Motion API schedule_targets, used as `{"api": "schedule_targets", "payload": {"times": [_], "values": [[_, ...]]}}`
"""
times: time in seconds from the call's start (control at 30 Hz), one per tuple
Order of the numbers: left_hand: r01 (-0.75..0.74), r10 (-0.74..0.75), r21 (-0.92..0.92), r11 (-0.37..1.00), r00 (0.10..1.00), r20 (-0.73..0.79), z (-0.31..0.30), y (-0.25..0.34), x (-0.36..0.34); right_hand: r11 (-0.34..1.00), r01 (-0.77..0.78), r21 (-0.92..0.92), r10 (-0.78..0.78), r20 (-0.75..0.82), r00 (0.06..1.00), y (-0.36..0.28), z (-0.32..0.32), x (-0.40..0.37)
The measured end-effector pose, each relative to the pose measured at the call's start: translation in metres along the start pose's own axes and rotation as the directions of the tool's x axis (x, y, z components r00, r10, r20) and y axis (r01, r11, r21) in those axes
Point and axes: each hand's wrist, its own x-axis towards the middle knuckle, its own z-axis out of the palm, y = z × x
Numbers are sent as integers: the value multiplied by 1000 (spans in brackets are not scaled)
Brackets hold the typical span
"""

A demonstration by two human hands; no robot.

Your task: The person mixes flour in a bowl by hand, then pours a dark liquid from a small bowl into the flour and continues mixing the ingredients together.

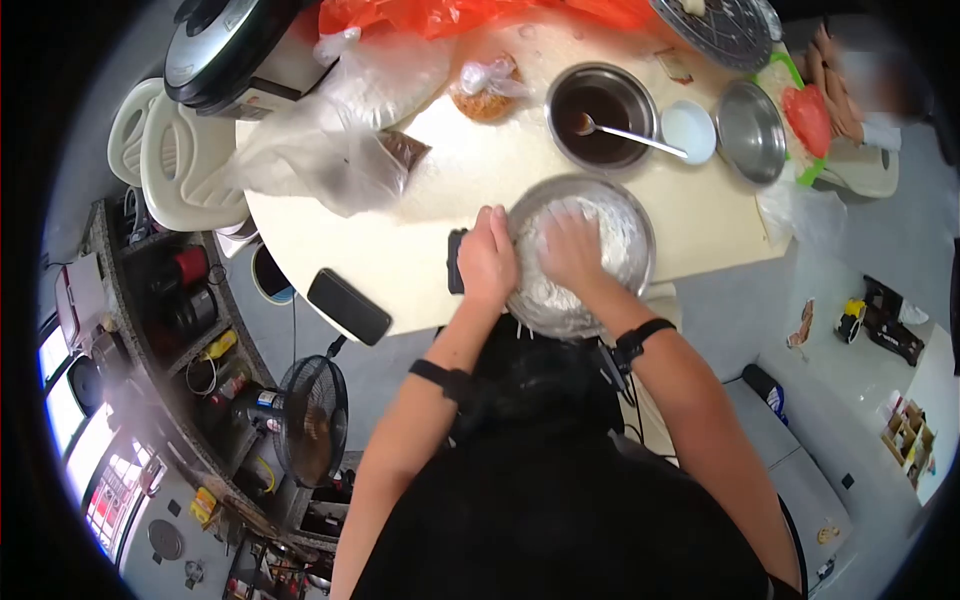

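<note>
A metal bowl (648, 228) of white flour (622, 250) sits at the table's near edge, in front of my body. My left hand (488, 255) grips the bowl's left rim, thumb pointing up. Inside the bowl, my right hand (570, 245) lies palm down on the flour with its fingers stretched out; the fingertips are whitened and slightly blurred. Just behind stands a metal pot (560, 140) of dark brown liquid, with a spoon (640, 138) resting across its rim. A small white bowl (688, 132) is beside that pot.
A black phone (349, 306) lies at the table's left edge. Plastic bags (330, 150), a tied bag of brown food (487, 90), a rice cooker (225, 50) and another metal bowl (751, 132) stand farther back. A fan (312, 420) is at lower left. Another person sits at far right.
</note>
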Motion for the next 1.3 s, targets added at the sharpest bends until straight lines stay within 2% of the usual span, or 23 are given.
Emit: {"api": "schedule_targets", "payload": {"times": [0.1,0.17,0.2,0.27,0.3,0.4,0.47,0.6,0.63,0.7,0.77,0.83,0.87,0.93,0.97,1.1,1.17,1.27,1.3], "values": [[-77,77,29,997,997,22,-3,-8,-4,998,62,14,-60,-78,995,6,-6,-4],[-111,111,-18,994,993,48,-10,-20,-22,989,128,69,-123,-72,990,18,-39,-13],[-50,58,-81,996,992,110,-17,-28,-28,978,175,114,-170,-51,984,24,-54,-17],[93,-49,-182,979,972,231,-32,-45,-40,979,201,45,-205,161,965,38,-65,-17],[41,-5,-197,980,983,183,-34,-43,-40,977,214,4,-208,265,942,42,-67,-20],[-101,109,-175,979,993,39,-26,-22,-22,988,154,25,-156,150,976,41,-42,-26],[-219,222,-98,971,975,27,-14,-13,0,997,49,53,-55,124,991,28,-31,-34],[-190,185,-185,964,982,-43,6,-3,0,961,-268,71,258,129,958,20,-35,-30],[-174,162,-207,963,984,-75,9,-4,-7,897,-359,257,345,100,933,26,-25,-28],[-145,130,-229,963,988,-80,13,-7,-20,644,-473,601,530,96,843,31,-11,-26],[-125,111,-232,965,991,-73,10,-6,-19,472,-560,681,477,336,812,35,-22,-26],[-132,117,-237,962,990,-76,9,-5,-14,519,-465,717,380,294,877,29,-40,-18],[-127,113,-241,962,991,-70,10,-7,-15,632,-330,701,319,153,935,24,-44,-26],[-118,103,-245,962,992,-72,9,-5,-14,764,-164,625,223,-17,975,19,-45,-36],[-112,97,-253,961,993,-70,9,-5,-14,798,-135,587,201,-48,978,17,-43,-38],[-58,50,-305,951,998,-35,11,-5,-14,890,-121,440,164,-59,985,-11,-53,-48],[-22,19,-372,928,1000,-11,13,-9,-11,959,-151,241,129,102,986,-30,-66,-46],[18,-12,-438,899,1000,15,16,-9,-10,993,114,3,-114,28,993,-40,-52,-65],[31,-23,-449,893,999,23,15,-6,-9,980,188,-60,-196,-158,968,-29,-28,-65]]}}
